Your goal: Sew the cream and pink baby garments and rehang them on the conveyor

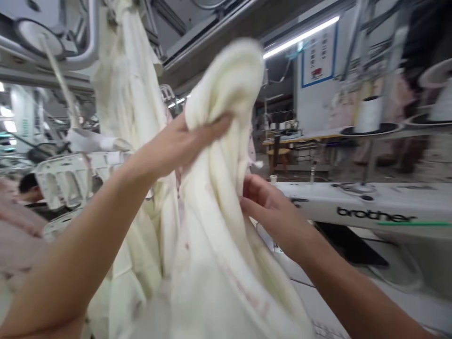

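Note:
A large cream fabric garment (212, 202) hangs in soft folds in front of me, its upper end bunched and blurred with motion. My left hand (197, 139) is closed around a fold near the top of the cloth. My right hand (270, 207) sits lower, its fingertips against the garment's right edge. Whether those fingers grip the cloth is hidden. More of the same pale cloth (129, 61) hangs from above on the left.
A white Brother sewing machine arm (370, 212) stretches along the right, with white thread cones (369, 115) on stands behind it. A co-worker's head (30, 188) and pink cloth (17, 212) are at left. A wooden table (300, 139) stands in the background.

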Tool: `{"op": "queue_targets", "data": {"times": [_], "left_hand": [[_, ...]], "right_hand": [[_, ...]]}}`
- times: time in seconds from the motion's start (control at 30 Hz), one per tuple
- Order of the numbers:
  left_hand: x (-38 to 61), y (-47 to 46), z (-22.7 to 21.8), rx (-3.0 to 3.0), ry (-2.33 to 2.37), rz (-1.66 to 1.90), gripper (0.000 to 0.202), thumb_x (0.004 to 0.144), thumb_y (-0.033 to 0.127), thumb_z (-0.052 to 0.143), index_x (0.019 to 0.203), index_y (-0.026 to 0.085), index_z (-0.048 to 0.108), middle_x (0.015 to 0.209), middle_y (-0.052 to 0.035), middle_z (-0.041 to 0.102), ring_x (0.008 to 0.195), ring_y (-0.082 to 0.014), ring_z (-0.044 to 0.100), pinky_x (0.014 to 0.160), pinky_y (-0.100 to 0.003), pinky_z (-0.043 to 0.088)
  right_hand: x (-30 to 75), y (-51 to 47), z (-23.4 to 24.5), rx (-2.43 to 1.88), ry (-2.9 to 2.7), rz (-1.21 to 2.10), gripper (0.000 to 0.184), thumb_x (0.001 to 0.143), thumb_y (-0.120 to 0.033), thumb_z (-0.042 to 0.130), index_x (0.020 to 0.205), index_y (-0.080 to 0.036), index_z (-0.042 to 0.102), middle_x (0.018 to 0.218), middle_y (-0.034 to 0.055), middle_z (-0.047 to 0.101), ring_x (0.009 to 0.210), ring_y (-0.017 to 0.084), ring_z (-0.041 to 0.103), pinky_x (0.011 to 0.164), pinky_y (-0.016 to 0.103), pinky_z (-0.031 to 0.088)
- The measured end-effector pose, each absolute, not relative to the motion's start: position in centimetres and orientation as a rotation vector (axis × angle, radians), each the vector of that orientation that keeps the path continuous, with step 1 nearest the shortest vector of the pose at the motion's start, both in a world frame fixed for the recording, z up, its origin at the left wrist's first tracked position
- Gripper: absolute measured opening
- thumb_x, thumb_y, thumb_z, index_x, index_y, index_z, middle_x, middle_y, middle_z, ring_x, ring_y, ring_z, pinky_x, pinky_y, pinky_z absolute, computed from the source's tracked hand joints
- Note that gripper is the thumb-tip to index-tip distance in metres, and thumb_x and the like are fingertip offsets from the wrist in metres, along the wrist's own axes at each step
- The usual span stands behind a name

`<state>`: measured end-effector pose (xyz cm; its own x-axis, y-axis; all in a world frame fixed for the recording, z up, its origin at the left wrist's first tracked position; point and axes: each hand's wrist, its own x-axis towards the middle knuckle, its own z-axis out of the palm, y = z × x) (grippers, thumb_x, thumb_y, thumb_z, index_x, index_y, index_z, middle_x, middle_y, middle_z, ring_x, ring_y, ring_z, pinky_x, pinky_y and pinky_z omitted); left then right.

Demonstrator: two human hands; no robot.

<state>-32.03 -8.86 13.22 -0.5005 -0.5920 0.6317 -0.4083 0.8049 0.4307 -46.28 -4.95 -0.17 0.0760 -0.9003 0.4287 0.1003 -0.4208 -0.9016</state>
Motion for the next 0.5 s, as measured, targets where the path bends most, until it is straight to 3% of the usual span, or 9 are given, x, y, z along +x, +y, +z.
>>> {"op": "queue_targets", "data": {"times": [0.07,0.13,0.23,0.33,0.43,0.5], "left_hand": [[-31.2,-10.4,11.0,0.762,-2.289,-0.29,0.047,0.079,0.045,0.054,0.11,0.011,0.057,0.094,-0.0031,0.065,0.083,-0.0193,0.062,0.075,-0.034,0.052],[-29.2,-11.5,7.1,0.881,-2.312,-0.284,0.044,0.079,0.044,0.049,0.108,0.011,0.059,0.094,-0.0036,0.066,0.083,-0.0218,0.062,0.077,-0.038,0.051],[-25.0,-12.0,-1.0,1.205,-2.248,-0.185,0.045,0.073,0.035,0.052,0.115,0.022,0.057,0.12,-0.0047,0.059,0.109,-0.0301,0.054,0.093,-0.041,0.043],[-22.3,-11.0,-7.7,1.67,-2.456,-0.555,0.057,0.065,0.034,0.062,0.121,0.027,0.055,0.123,-0.0066,0.058,0.112,-0.0334,0.053,0.097,-0.044,0.039],[-24.1,-9.5,-9.7,1.558,-2.577,-0.926,0.069,0.063,0.044,0.068,0.129,0.031,0.047,0.136,-0.0051,0.045,0.126,-0.0311,0.039,0.105,-0.043,0.03],[-27.6,-8.7,-9.7,1.364,-2.476,-0.941,0.064,0.072,0.048,0.059,0.132,0.032,0.042,0.14,-0.0043,0.04,0.128,-0.0274,0.036,0.105,-0.041,0.03]], "right_hand": [[-47.6,-5.4,-0.8,-1.437,0.941,-1.433,0.028,0.077,-0.036,0.056,0.098,-0.018,0.057,0.086,0.0032,0.062,0.077,0.019,0.059,0.065,0.028,0.048],[-49.3,-5.0,-3.4,-1.366,1.118,-1.456,0.022,0.078,-0.037,0.051,0.088,-0.018,0.056,0.077,0.0009,0.059,0.069,0.017,0.056,0.057,0.025,0.045],[-51.5,-3.5,-8.4,-1.257,1.238,-1.388,0.027,0.079,-0.044,0.052,0.085,-0.018,0.054,0.074,0.0005,0.058,0.064,0.016,0.054,0.054,0.024,0.041],[-52.0,-1.7,-12.4,-1.137,1.211,-1.215,0.034,0.079,-0.05,0.055,0.079,-0.016,0.054,0.071,0.0011,0.057,0.061,0.015,0.051,0.053,0.023,0.04],[-50.8,-0.8,-14.4,-1.022,1.175,-1.201,0.035,0.082,-0.052,0.054,0.076,-0.017,0.053,0.069,0.0002,0.056,0.062,0.014,0.05,0.054,0.022,0.039],[-49.6,-0.7,-15.0,-0.944,1.136,-1.262,0.036,0.083,-0.053,0.054,0.078,-0.018,0.053,0.071,-0.0004,0.056,0.062,0.014,0.051,0.056,0.022,0.04]]}}
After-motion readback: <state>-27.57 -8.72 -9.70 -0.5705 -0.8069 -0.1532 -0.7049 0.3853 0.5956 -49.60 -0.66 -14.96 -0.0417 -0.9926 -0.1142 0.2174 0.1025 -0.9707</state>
